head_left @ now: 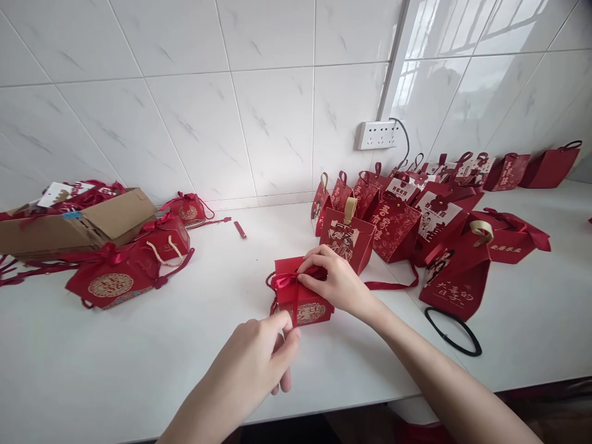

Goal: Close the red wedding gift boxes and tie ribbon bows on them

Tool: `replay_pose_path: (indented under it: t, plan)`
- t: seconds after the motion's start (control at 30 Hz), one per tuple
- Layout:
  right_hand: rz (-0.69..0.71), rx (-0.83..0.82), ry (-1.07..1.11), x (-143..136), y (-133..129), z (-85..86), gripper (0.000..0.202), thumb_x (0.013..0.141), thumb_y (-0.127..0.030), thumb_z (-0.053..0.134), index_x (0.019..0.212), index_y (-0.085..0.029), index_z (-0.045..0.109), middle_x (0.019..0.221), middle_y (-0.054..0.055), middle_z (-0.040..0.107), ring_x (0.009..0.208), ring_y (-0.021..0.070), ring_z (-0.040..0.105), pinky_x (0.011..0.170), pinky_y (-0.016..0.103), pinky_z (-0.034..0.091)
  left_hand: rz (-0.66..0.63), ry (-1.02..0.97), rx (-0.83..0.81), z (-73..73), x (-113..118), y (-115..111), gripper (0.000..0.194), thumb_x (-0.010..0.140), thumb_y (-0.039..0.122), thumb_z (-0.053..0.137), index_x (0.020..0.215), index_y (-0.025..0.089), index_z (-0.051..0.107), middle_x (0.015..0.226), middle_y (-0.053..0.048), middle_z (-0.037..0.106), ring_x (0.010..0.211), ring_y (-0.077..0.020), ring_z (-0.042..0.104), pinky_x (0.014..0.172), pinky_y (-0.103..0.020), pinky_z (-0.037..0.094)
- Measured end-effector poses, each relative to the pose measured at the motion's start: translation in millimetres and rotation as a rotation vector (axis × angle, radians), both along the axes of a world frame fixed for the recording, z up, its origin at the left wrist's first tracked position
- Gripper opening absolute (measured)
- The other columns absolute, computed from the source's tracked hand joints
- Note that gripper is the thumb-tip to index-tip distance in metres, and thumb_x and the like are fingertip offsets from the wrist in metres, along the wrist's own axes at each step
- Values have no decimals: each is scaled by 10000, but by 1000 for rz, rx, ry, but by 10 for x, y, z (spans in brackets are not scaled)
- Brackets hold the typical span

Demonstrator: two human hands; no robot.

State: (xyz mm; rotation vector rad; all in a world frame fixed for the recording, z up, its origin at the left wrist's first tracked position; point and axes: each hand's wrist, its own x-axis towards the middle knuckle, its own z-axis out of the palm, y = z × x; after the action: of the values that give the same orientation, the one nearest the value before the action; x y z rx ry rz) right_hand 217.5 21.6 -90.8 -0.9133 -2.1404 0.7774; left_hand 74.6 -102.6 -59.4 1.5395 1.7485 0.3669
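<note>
A small red gift box (pixel 311 311) with a round gold pattern on its front sits near the table's front edge, a red ribbon bow (pixel 285 281) on its top. My left hand (pixel 259 351) is in front of the box, thumb and index finger pinched on a ribbon tail (pixel 295 308) hanging down the front. From the right, my right hand (pixel 335 280) reaches over the top, its fingertips pinched on the bow's loop. Twisted red cord handles hang at the box's left side.
Many red gift boxes (pixel 395 225) stand at the right. A black elastic loop (pixel 453 332) lies near the front right. At the left are a cardboard box (pixel 121 216) with ribbons and several red boxes (pixel 111 280). A socket strip (pixel 379 135) is on the wall.
</note>
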Motion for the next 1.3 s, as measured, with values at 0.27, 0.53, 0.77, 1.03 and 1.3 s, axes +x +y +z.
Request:
replay_pose_path:
  t: [0.27, 0.53, 0.77, 1.03, 1.3]
  plan:
    - [43, -22, 32, 10, 1, 7, 60, 790, -203, 594, 780, -218, 652, 945, 26, 554, 841, 137, 573, 759, 298, 484, -176, -5, -122, 109, -37, -18, 298, 888, 423, 315, 696, 212, 402, 440, 44, 589, 386, -107, 481, 473, -192, 410]
    - [37, -7, 11, 19, -7, 31, 72, 793, -231, 607, 858, -203, 621, 945, 35, 580, 868, 156, 576, 792, 313, 482, -79, 200, 52, 361, -228, 180, 368, 805, 564, 472, 729, 222, 586, 543, 30, 632, 429, -126, 526, 406, -218, 334]
    - [58, -51, 11, 318, 101, 228, 313, 826, -424, 576, 1066, -224, 604, 1067, 56, 585, 937, 195, 577, 827, 351, 469, -181, 79, 653, 198, -289, 823, 151, 809, 343, 541, 893, 242, 614, 996, -2, 609, 963, -172, 551, 829, -286, 434]
    - [129, -39, -107, 407, 165, 214, 160, 758, -330, 665, 865, -217, 630, 928, 17, 606, 845, 160, 568, 750, 308, 466, -218, -11, 712, -164, -201, 859, 144, 831, 312, 535, 762, 214, 614, 817, 1, 606, 887, -173, 522, 869, -345, 410]
    - [56, 267, 11, 270, 102, 137, 71, 799, -145, 570, 745, -191, 564, 784, 6, 598, 723, 132, 553, 642, 260, 451, -177, -37, 705, -217, -222, 878, 120, 799, 313, 599, 772, 200, 571, 841, -7, 594, 899, -180, 514, 857, -356, 417]
